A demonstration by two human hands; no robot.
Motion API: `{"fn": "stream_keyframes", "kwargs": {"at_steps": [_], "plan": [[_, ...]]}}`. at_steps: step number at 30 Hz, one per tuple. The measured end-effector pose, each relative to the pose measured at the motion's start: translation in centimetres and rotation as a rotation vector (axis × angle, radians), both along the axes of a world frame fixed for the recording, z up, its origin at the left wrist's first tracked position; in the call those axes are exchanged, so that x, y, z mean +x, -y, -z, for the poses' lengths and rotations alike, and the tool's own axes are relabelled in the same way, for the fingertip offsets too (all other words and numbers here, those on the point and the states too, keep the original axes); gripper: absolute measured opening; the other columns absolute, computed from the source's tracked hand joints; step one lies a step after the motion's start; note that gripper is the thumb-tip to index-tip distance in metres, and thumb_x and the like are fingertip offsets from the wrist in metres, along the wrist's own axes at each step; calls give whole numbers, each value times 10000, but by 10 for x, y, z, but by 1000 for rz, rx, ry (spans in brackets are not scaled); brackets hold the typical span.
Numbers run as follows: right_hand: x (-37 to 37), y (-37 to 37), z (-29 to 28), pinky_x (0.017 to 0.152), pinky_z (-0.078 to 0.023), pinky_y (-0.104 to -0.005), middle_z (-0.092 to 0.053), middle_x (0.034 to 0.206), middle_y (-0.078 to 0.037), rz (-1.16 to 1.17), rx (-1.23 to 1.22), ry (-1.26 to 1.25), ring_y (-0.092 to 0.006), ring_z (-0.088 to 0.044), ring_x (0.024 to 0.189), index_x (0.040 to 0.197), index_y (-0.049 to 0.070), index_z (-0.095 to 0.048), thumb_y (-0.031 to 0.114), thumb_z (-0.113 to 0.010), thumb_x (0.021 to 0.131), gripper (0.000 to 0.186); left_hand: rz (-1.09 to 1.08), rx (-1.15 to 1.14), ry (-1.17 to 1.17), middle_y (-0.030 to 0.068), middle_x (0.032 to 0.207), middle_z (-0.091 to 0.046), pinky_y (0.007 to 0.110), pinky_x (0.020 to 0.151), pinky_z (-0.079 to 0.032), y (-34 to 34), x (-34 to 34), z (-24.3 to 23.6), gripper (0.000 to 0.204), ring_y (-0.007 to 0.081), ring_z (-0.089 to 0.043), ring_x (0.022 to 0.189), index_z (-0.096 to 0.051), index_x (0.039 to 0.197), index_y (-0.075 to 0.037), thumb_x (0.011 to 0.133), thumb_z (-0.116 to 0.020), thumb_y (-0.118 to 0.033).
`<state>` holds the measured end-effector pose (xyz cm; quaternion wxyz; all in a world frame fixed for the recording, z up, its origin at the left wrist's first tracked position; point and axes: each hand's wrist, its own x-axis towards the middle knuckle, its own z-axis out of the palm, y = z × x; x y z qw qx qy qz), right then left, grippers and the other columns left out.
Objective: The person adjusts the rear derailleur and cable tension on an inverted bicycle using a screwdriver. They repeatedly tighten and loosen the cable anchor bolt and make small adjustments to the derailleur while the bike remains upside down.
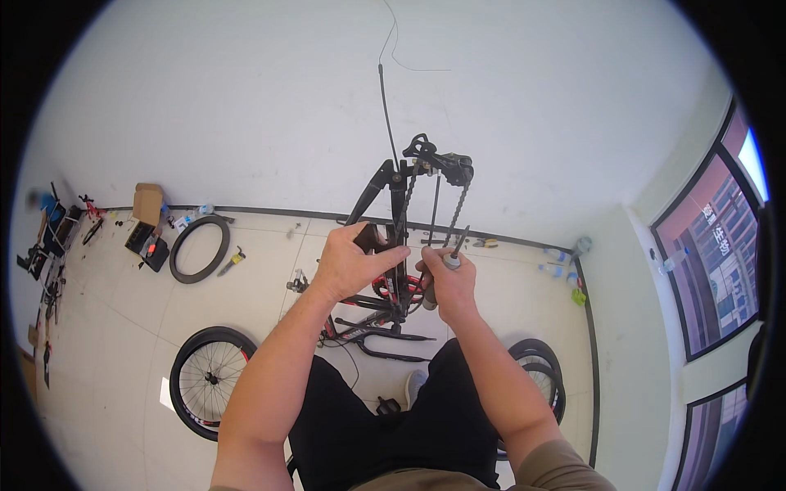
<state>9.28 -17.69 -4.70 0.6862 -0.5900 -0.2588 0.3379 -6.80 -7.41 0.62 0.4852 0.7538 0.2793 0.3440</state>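
Observation:
A black and red bicycle frame [370, 326] stands tilted up in front of me, its stays pointing upward. My left hand [352, 263] is wrapped round a black stay, thumb stretched to the right. In my right hand [450, 282] is a screwdriver [453, 260], shaft pointing up and handle partly hidden by the fingers; its thumb comes close to the frame. At the raised end hangs a black rear derailleur [454, 167], with a chain [458, 209] running down from it. A black cable housing [386, 106] sticks up there, thin bare wire curling out of its tip.
Wheels lie on the floor to my left [211, 376] and right [540, 372]. Farther left are a loose tyre [199, 250], a yellow-handled tool [235, 260] and a cardboard box [148, 204]. Pliers [486, 243] and plastic bottles [553, 269] lie by the white wall.

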Motion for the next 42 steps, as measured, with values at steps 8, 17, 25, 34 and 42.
{"fn": "stream_keyframes", "kwargs": {"at_steps": [8, 17, 25, 34, 42], "plan": [[-7, 14, 12, 501, -436, -246, -666, 733, -56, -7, 80, 9, -84, -533, 548, 907, 7, -645, 158, -719, 904, 168, -24, 12, 15, 12, 709, -677, 248, 557, -430, -4, 5, -4, 310, 73, -518, 598, -711, 821, -17, 725, -853, -275], [-38, 53, 15, 817, -500, -332, -690, 913, -106, -199, 210, 401, -193, -647, 884, 943, -12, -664, 96, -740, 846, 163, -173, 167, 194, 24, 838, -591, 266, 701, -471, -46, -14, 46, 228, 111, -550, 747, -589, 921, -12, 789, -772, -38], [-50, 92, 26, 787, -462, -296, -622, 897, -43, -190, 188, 187, -127, -540, 846, 949, 6, -591, 59, -686, 908, 116, -74, 139, 305, -64, 725, -474, 203, 475, -233, -41, -19, 60, 156, 15, -340, 559, -586, 971, -42, 1010, -572, -192], [-50, 128, -9, 877, -485, -312, -658, 1047, -107, -138, 419, 259, -178, -612, 976, 995, -3, -610, -20, -673, 892, 122, -21, 135, 251, -49, 694, -465, 211, 468, -237, -59, -26, 68, 246, 28, -352, 538, -537, 897, -48, 996, -615, -259], [-45, 156, -18, 857, -496, -320, -653, 1057, -127, -112, 524, 294, -212, -626, 967, 1023, 4, -646, -25, -676, 883, 146, -137, 223, 218, -63, 649, -442, 224, 457, -236, -49, -20, 66, 260, 28, -335, 518, -564, 881, -60, 1014, -586, -283]]}}
